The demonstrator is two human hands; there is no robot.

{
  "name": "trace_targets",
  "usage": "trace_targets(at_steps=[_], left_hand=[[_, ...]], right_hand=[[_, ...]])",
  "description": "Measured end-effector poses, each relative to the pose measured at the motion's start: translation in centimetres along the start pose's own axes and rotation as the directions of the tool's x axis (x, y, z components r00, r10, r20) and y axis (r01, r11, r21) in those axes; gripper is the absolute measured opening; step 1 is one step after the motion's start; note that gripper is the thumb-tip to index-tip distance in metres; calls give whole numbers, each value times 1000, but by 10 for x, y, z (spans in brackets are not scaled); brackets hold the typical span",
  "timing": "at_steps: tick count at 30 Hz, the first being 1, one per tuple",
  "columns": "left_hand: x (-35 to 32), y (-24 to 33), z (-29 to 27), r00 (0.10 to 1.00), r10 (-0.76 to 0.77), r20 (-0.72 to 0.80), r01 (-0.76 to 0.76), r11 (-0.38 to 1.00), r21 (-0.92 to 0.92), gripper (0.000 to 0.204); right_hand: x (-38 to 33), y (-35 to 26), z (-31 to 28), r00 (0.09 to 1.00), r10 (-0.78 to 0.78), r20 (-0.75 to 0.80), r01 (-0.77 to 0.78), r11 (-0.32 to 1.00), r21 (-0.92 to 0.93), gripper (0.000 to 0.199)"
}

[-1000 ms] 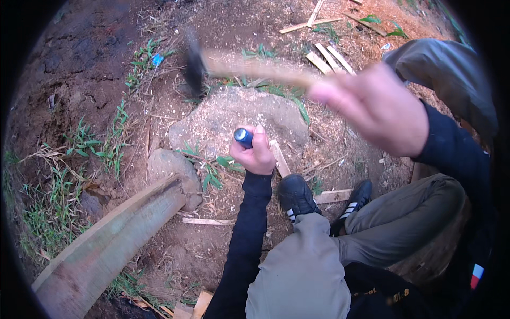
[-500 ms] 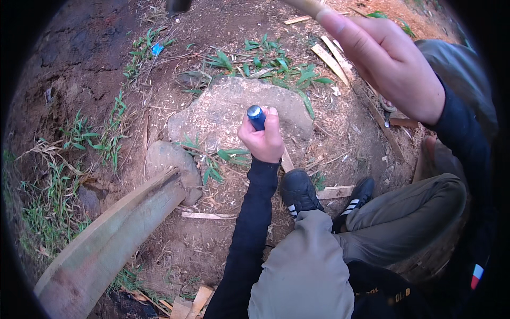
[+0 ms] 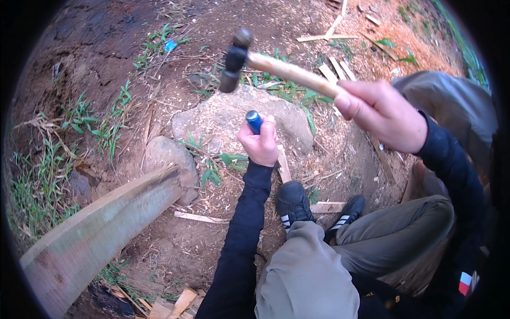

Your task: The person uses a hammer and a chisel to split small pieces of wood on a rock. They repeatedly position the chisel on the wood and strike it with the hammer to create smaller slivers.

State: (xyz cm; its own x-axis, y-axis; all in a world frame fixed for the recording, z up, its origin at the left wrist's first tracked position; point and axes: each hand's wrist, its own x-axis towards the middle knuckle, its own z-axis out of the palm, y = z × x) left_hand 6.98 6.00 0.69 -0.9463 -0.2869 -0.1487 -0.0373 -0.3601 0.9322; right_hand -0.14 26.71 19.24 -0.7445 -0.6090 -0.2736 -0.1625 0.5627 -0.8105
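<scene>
My left hand (image 3: 258, 144) is wrapped round an upright blue handle with a metal-capped top, which looks like a chisel (image 3: 254, 122). Its lower end is hidden beneath my fist, over the flat grey stone (image 3: 207, 118). In my right hand (image 3: 383, 114) is the wooden shaft of a ball-peen hammer (image 3: 292, 73). The hammer's dark metal head hangs in the air, up and to the left of the chisel's cap, apart from it. A thin strip of wood (image 3: 283, 164) lies between my left wrist and my shoe.
A thick wooden plank (image 3: 106, 226) slants in from the lower left, its end against a smaller stone (image 3: 170, 154). Loose wood strips (image 3: 334, 69) and sawdust (image 3: 393, 40) lie at the far right. Another person's trousered leg (image 3: 438, 103) is at the right, near my right arm.
My right hand has come down and nearer, bringing the hammer's head into full view above the stone. My left hand keeps its hold on the chisel in nearly the same place.
</scene>
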Motion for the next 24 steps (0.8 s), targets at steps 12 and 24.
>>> trace_targets(at_steps=[12,24], left_hand=[[1,-7,-12,999,-40,-20,42,997,63,14],[0,-13,-6,999,-2,45,-1,998,56,12]], right_hand=[[29,8,5,998,-43,-33,27,918,-396,49],[28,19,2,969,-55,-241,-37,933,-359,41]])
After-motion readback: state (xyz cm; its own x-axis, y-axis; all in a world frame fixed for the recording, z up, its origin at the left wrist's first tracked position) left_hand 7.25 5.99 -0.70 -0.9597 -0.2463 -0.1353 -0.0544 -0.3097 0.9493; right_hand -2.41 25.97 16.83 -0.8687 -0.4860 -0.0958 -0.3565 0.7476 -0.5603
